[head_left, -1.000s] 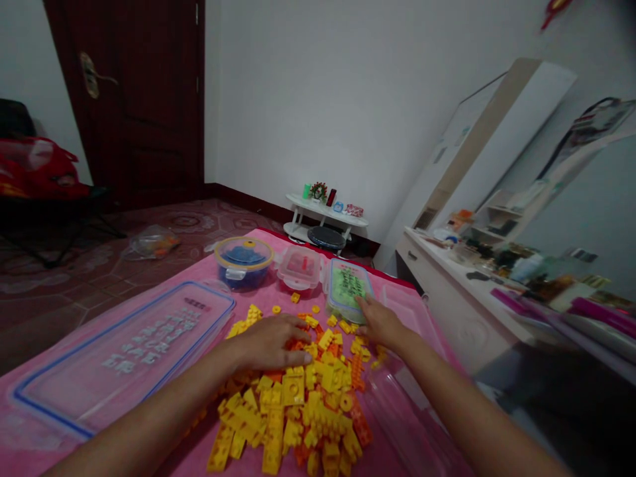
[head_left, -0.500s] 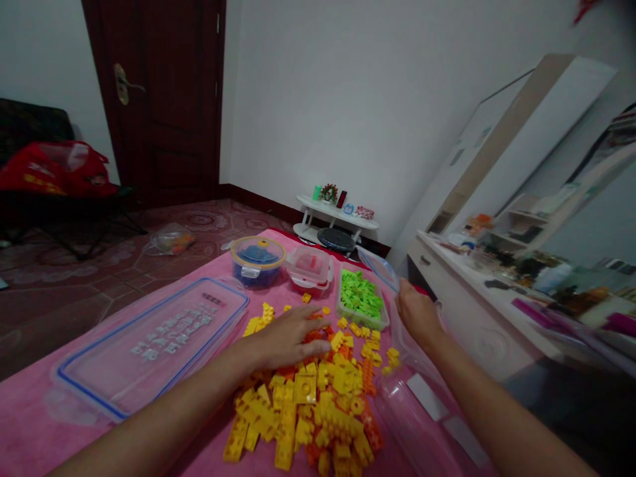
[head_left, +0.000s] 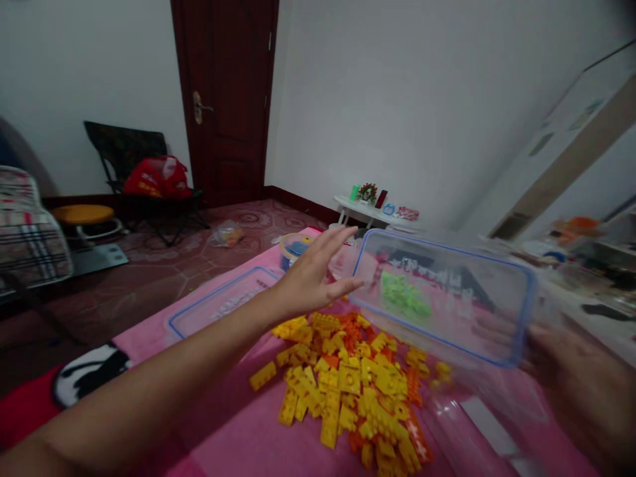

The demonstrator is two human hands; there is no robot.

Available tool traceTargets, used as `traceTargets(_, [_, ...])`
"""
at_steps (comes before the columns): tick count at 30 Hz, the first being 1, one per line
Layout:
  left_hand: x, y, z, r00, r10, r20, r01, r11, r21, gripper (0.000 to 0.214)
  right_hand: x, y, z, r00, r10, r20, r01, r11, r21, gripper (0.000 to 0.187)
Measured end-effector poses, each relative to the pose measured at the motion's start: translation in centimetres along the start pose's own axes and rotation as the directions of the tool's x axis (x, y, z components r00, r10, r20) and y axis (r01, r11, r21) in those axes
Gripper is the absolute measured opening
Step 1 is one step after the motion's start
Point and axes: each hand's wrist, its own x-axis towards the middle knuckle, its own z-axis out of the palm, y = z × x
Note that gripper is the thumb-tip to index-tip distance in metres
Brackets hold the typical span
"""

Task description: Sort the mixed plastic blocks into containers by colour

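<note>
My right hand [head_left: 561, 364], blurred, grips the right end of a clear plastic lid [head_left: 447, 331] with a blue seal, its fingers behind the lid. The lid is raised and tilted over the table. My left hand [head_left: 318, 271] is open, fingers stretched out beside the lid's left edge; whether it touches is unclear. Beneath both hands lies a pile of yellow and orange building bricks [head_left: 348, 377]. Through the lid I see a container of green bricks [head_left: 405, 296]. A second blue-sealed lid [head_left: 218, 305] rests on the pink cloth, partly behind my left forearm.
A round container of blue pieces [head_left: 293, 248] stands at the table's far end. An empty clear box [head_left: 467, 424] lies at the right of the pile. Beyond are a small white shelf [head_left: 368, 211], a folding chair with a red bag [head_left: 159, 177] and a yellow stool [head_left: 83, 214].
My right hand has lifted the lid from beside the green bricks to above the table, turning it sideways. My left hand has risen off the bricks. The view has swung left.
</note>
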Motion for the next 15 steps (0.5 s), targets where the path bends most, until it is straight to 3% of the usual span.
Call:
traceTargets(3, [-1.2,0.6,-3.1,0.982,-0.166,0.087,0.173,0.981,-0.089,0.067,-2.9,-1.2,2.4,0.967,0.184,0.178,-0.216,0.960,0.179,0.028])
traceTargets(5, [-3.0,0.7,-5.0,0.928,-0.334,0.168,0.366,0.903,-0.227,0.053,-4.5,-2.0,3.9,0.907,0.251,0.339,-0.336,0.916,0.221,0.037])
traceTargets(7, [-5.5,0.4,-7.0,0.822,-0.547,0.159,0.566,0.753,-0.335,0.046,-5.5,-2.6,4.9,0.833,0.241,0.499,-0.379,0.905,0.196,0.048])
traceTargets(9, [-8.4,-0.5,-9.5,0.689,-0.719,0.090,0.688,0.610,-0.393,0.052,-5.6,-2.8,5.3,0.792,0.215,0.572,-0.365,0.917,0.161,0.056])
traceTargets(13, [-14.6,-3.9,-14.4,0.412,-0.906,-0.095,0.799,0.409,-0.441,0.050,-3.9,-1.5,4.6,0.824,0.248,0.510,-0.361,0.923,0.134,0.060])
traceTargets(15, [-17.5,-5.8,-15.6,0.318,-0.930,-0.183,0.823,0.367,-0.434,0.043,-3.1,-0.6,4.3,0.837,0.290,0.465,-0.400,0.903,0.155,0.058])
